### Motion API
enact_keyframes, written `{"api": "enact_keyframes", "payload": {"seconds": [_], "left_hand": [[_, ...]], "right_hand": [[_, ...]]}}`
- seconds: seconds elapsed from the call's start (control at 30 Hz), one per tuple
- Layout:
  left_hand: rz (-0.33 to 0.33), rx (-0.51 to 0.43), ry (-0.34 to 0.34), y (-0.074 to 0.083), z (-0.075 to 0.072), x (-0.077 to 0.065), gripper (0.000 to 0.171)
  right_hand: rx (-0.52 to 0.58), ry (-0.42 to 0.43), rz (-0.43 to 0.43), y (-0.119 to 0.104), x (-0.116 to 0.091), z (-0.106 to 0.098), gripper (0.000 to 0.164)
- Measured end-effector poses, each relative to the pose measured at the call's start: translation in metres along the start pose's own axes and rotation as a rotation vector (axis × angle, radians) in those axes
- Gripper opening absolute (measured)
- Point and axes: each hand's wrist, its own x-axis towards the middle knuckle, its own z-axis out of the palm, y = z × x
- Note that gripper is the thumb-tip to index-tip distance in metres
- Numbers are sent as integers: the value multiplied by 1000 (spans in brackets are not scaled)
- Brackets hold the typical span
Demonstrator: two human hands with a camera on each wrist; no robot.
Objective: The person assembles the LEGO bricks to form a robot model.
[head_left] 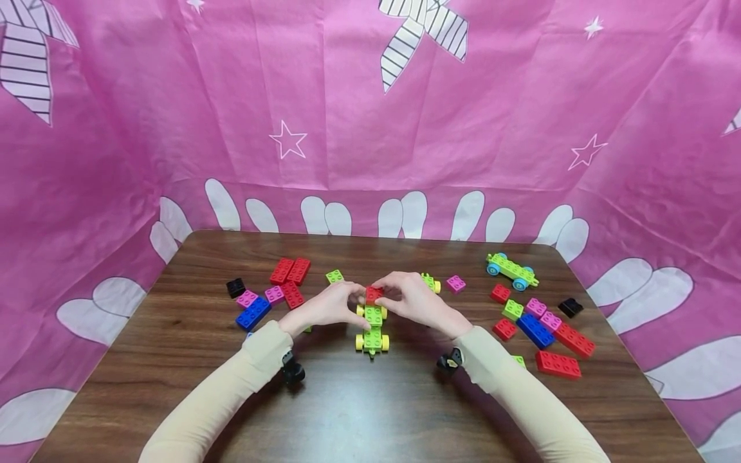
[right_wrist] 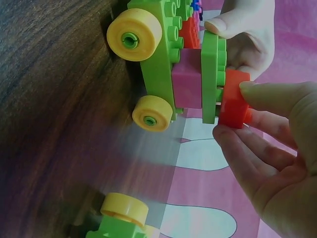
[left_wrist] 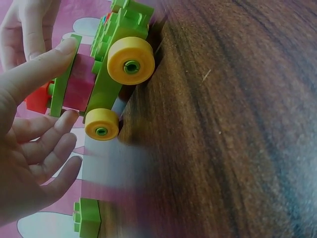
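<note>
A toy car base (head_left: 372, 341), lime green with yellow wheels, stands on the table in front of me. A pink brick (right_wrist: 187, 79) sits on it, and a long green brick (right_wrist: 210, 82) lies across the pink one. My left hand (head_left: 330, 305) holds the green brick between thumb and index finger, one at each end, while its other fingers hang free. On top of the green brick is a red brick (right_wrist: 234, 99), pinched between the thumb and fingers of my right hand (head_left: 419, 301). In the head view the hands partly hide this stack.
Red bricks (head_left: 290, 271), a blue brick (head_left: 253, 313), pink and black bricks lie to the left. On the right are a blue-wheeled car base (head_left: 512, 271), another blue brick (head_left: 535, 330) and several loose bricks. A second yellow-wheeled base (head_left: 429, 281) stands behind my right hand.
</note>
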Motion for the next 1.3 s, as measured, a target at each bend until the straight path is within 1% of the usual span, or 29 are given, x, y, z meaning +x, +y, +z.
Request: {"api": "enact_keyframes", "payload": {"seconds": [0.13, 0.23, 0.57, 0.87, 1.13, 1.3], "left_hand": [[-8, 5, 1, -1, 0, 0, 63], [-9, 5, 2, -1, 0, 0, 63], [-16, -6, 4, 1, 0, -1, 64], [-7, -1, -3, 1, -1, -1, 64], [5, 5, -9, 0, 0, -1, 63], [16, 1, -9, 0, 0, 0, 62]], "right_hand": [[-5, -2, -3, -1, 1, 1, 26], [-3, -5, 11, -1, 1, 1, 26], [54, 13, 23, 0, 0, 3, 27], [12, 39, 17, -2, 0, 4, 26], [-38, 37, 0, -4, 0, 4, 26], [-47, 27, -18, -3, 1, 4, 24]]}}
